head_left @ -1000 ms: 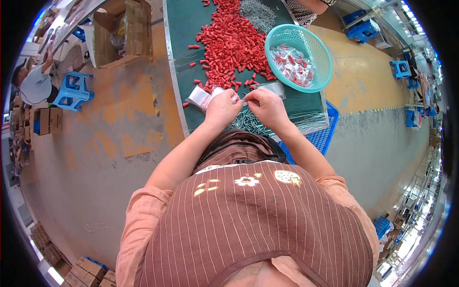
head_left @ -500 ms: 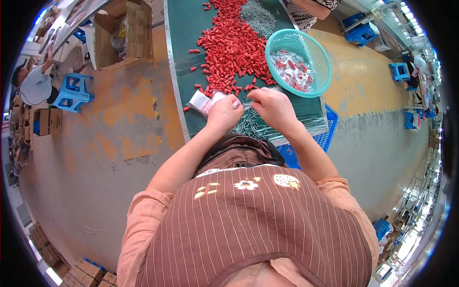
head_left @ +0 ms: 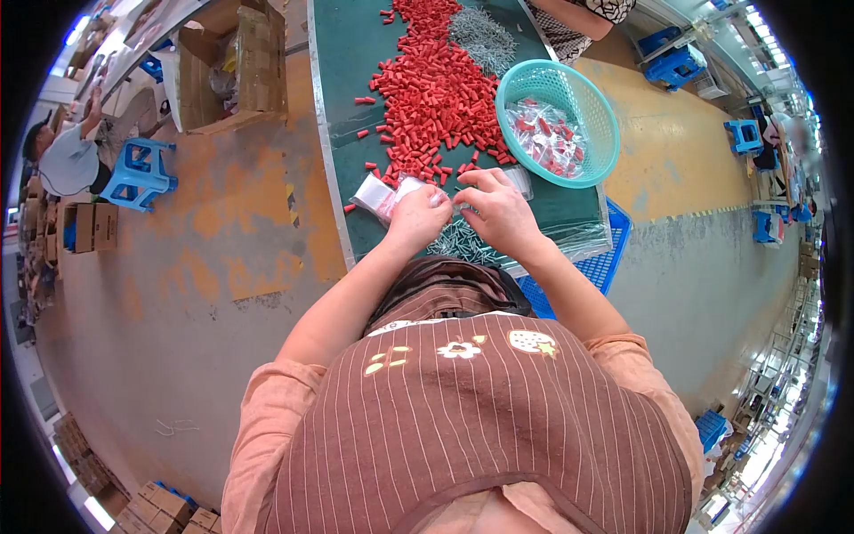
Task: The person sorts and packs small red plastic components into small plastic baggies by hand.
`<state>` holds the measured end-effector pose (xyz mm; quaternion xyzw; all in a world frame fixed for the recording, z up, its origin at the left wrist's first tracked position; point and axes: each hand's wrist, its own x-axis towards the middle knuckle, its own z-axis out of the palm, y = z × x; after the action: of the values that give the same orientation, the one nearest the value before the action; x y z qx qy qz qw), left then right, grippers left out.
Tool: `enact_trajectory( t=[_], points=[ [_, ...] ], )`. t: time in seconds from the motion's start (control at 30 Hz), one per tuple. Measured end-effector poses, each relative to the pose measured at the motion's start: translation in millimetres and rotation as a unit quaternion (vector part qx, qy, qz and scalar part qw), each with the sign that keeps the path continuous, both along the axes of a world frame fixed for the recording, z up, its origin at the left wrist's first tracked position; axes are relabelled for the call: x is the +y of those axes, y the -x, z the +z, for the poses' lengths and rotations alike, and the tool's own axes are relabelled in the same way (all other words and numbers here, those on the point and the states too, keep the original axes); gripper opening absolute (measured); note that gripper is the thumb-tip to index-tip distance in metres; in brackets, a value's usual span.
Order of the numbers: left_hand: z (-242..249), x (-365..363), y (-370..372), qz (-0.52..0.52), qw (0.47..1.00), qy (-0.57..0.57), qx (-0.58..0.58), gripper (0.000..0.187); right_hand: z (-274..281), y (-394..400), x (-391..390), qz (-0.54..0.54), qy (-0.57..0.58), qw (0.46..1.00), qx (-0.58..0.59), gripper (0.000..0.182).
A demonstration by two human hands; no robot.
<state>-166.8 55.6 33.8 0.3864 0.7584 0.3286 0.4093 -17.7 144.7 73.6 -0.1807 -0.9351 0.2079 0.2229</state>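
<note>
My left hand (head_left: 420, 218) is closed on a small clear plastic bag (head_left: 438, 198), its fingertips pressed together. Beside it on the table lies a stack of white-and-pink packets (head_left: 374, 193). My right hand (head_left: 500, 214) is just to the right, thumb and index finger drawn together near the bag's edge, the other fingers bent above. What lies between those fingertips is too small to make out. Below both hands spreads a pile of grey-green screws (head_left: 463, 242). Red plastic wall plugs (head_left: 436, 102) cover the table beyond my hands.
A turquoise basket (head_left: 608, 125) of filled clear bags stands at the right table edge. Farther back lies a heap of silvery screws (head_left: 482, 40). A blue crate (head_left: 614, 254) sits low at the right. Left are a cardboard box (head_left: 253, 76), a blue stool (head_left: 142, 178) and a person (head_left: 69, 160).
My right hand has shifted slightly left and down, its fingers spread a little more. The clear plastic under its far side shows more plainly. My left hand has barely moved.
</note>
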Motion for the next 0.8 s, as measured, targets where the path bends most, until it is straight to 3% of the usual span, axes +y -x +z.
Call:
enact_trajectory(
  t=[0.07, 0.2, 0.3, 0.37, 0.43, 0.53, 0.67, 0.8],
  points=[
    [-5, 0, 0, 0.021, 1.000, -0.015, -0.015, 0.025, 3, 1, 0, 0.021, -0.046, 0.999, -0.016, 0.008],
    [-24, -3, 0, 0.023, 0.999, -0.036, 0.029, 0.025, -5, 6, -11, 0.069, -0.027, 0.997, -0.013, 0.008],
    [-41, -7, 9, 0.041, 0.998, -0.022, 0.053, 0.022, -15, 8, 8, 0.038, 0.099, 0.993, 0.041, 0.009],
    [-43, -9, 18, 0.088, 0.996, -0.016, -0.003, 0.021, -35, 8, 31, -0.044, 0.121, 0.991, 0.023, 0.012],
    [-40, -11, 24, 0.142, 0.981, -0.009, -0.130, 0.018, -61, 12, 43, -0.086, 0.168, 0.980, -0.064, 0.013],
    [-17, -12, 37, 0.143, 0.948, 0.070, -0.277, 0.013, -79, 26, 48, -0.079, 0.126, 0.979, -0.139, 0.015],
    [-13, -16, 43, 0.177, 0.926, 0.063, -0.328, 0.012, -88, 30, 37, -0.031, 0.069, 0.954, -0.291, 0.012],
    [-21, -16, 45, 0.215, 0.911, 0.056, -0.347, 0.015, -106, 21, 16, -0.015, -0.003, 0.956, -0.292, 0.013]
  ],
)
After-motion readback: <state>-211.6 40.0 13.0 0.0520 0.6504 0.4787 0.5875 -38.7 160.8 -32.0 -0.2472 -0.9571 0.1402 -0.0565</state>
